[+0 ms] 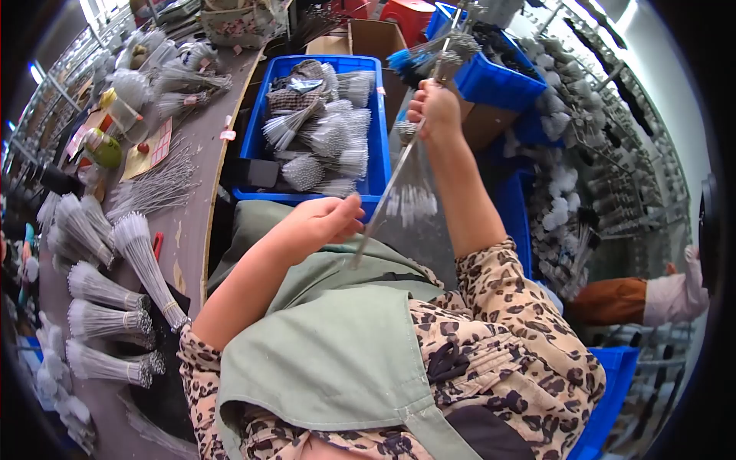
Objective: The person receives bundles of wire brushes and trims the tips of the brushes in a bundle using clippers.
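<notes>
My right hand (438,111) is raised, its fingers wrapped round a long thin metal rod (391,184). The rod slants from the upper right down toward my lap. A blurred cluster of thin wire brushes with white tips (412,201) hangs from it below the hand, and coiled wire ends (458,47) bunch above. My left hand (330,218) is over my lap, left of the rod and apart from it. Its fingers are curled together, and what they may hold is hidden. A blue crate (249,146) full of bundled white brushes (330,130) stands just beyond it.
On the left, a table (218,84) carries banded brush bundles (107,318), loose wires (157,184) and a green-yellow container (103,148). Another blue bin (498,84) stands at the upper right. Racks hung with brushes (567,199) line the right side, where another person's sleeve (667,299) shows.
</notes>
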Motion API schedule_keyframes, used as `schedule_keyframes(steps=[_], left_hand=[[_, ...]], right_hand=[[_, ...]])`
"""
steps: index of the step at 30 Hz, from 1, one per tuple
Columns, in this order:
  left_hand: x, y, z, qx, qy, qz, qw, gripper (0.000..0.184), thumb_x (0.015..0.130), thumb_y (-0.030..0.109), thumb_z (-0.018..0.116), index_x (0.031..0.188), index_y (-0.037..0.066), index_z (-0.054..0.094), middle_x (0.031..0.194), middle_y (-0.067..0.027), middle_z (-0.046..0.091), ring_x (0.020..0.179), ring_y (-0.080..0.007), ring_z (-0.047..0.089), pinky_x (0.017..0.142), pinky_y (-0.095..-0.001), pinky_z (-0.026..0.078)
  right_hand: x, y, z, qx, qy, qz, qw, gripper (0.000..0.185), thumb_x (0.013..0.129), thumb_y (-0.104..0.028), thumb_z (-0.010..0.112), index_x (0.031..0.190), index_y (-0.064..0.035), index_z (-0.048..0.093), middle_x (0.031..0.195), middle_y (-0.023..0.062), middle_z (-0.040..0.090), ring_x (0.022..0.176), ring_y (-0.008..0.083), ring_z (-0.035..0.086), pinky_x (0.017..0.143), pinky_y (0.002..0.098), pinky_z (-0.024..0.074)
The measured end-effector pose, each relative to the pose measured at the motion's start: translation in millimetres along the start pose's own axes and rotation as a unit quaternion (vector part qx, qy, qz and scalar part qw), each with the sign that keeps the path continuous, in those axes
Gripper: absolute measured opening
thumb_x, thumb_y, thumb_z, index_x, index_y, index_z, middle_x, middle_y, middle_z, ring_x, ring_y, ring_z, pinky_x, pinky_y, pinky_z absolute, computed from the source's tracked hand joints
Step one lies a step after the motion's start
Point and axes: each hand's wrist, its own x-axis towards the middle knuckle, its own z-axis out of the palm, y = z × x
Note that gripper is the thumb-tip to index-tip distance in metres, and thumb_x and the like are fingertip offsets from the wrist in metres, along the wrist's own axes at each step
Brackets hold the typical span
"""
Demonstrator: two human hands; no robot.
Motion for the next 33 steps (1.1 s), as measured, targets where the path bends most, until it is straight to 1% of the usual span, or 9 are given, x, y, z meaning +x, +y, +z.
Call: schedule_keyframes(steps=[4,11,17,22,23,24,27,30,33], left_hand=[[18.8,7.5,1.3,0.086,0.013,-0.036,0.996,0.040,0.083,0.029,0.062,0.107,-0.002,0.052,0.094,-0.0087,0.060,0.085,-0.0163,0.060,0.074,-0.0304,0.049],[57.1,30.8,-17.7,0.008,0.148,-0.047,0.988,0.030,0.083,0.020,0.057,0.103,-0.002,0.052,0.086,-0.0090,0.060,0.073,-0.0180,0.061,0.061,-0.0274,0.050],[50.7,32.7,-29.5,0.210,0.240,-0.036,0.947,0.021,0.082,0.020,0.050,0.087,0.002,0.059,0.068,-0.0103,0.059,0.056,-0.0198,0.060,0.051,-0.0366,0.049],[14.4,7.1,-7.5,0.327,0.415,0.214,0.822,0.031,0.084,0.026,0.049,0.094,-0.002,0.060,0.074,-0.0149,0.062,0.064,-0.0260,0.058,0.059,-0.0373,0.046],[3.6,7.0,-6.8,0.392,0.458,0.220,0.767,0.034,0.084,0.027,0.049,0.097,-0.003,0.060,0.076,-0.0159,0.063,0.067,-0.0273,0.058,0.061,-0.0372,0.046],[-15.1,-6.1,-4.3,0.504,0.459,0.147,0.717,0.027,0.083,0.023,0.051,0.093,0.001,0.062,0.079,-0.0107,0.063,0.069,-0.0234,0.059,0.062,-0.0338,0.047],[-66.0,1.0,12.5,0.767,0.279,-0.092,0.571,0.011,0.078,0.012,0.056,0.083,0.012,0.066,0.089,0.0048,0.065,0.077,-0.0119,0.060,0.064,-0.0237,0.049],[-92.8,-15.3,-0.3,0.557,0.504,-0.057,0.658,0.021,0.082,0.028,0.055,0.089,0.010,0.065,0.087,-0.0034,0.066,0.080,-0.0189,0.063,0.070,-0.0303,0.051],[-150.3,-33.6,32.0,0.427,0.556,0.006,0.712,0.031,0.083,0.034,0.052,0.084,0.007,0.065,0.083,-0.0137,0.065,0.080,-0.0273,0.063,0.070,-0.0365,0.050]], right_hand=[[22.1,51.8,19.9,-0.044,0.022,0.005,0.999,0.016,0.092,-0.026,0.042,0.083,-0.0128,0.046,0.056,-0.0035,0.036,0.040,0.0076,0.031,0.035,0.0236,0.0241],[14.8,88.6,53.0,-0.134,0.057,-0.027,0.989,0.015,0.090,-0.023,0.040,0.084,-0.0102,0.044,0.057,-0.0019,0.038,0.040,0.0091,0.034,0.035,0.0250,0.0286],[31.9,125.8,54.6,-0.197,0.022,-0.086,0.976,0.018,0.089,-0.024,0.044,0.085,-0.0065,0.046,0.062,0.0006,0.045,0.044,0.0123,0.040,0.038,0.0271,0.0346],[52.3,119.0,7.2,-0.497,-0.340,-0.389,0.697,0.046,0.086,-0.044,0.046,0.094,0.0012,0.053,0.074,0.0072,0.061,0.062,0.0181,0.058,0.052,0.0232,0.0473],[37.2,107.8,23.0,-0.645,-0.179,-0.494,0.556,0.039,0.087,-0.039,0.046,0.087,-0.0022,0.056,0.076,0.0046,0.060,0.065,0.0170,0.058,0.052,0.0244,0.0469],[29.1,101.0,28.8,-0.634,-0.161,-0.490,0.576,0.038,0.087,-0.039,0.046,0.089,-0.0016,0.056,0.077,0.0055,0.060,0.066,0.0174,0.058,0.053,0.0248,0.0470],[-24.1,120.2,65.5,-0.456,-0.235,-0.303,0.803,0.037,0.088,-0.036,0.045,0.095,0.0000,0.053,0.083,0.0085,0.059,0.070,0.0185,0.059,0.056,0.0259,0.0475],[-76.0,137.2,107.1,-0.359,-0.302,-0.180,0.864,0.037,0.088,-0.033,0.045,0.100,0.0016,0.051,0.088,0.0115,0.059,0.074,0.0196,0.059,0.059,0.0270,0.0479],[-136.3,145.6,128.7,-0.274,-0.366,-0.082,0.885,0.038,0.089,-0.031,0.045,0.106,0.0032,0.048,0.094,0.0144,0.058,0.077,0.0207,0.060,0.063,0.0281,0.0484]])
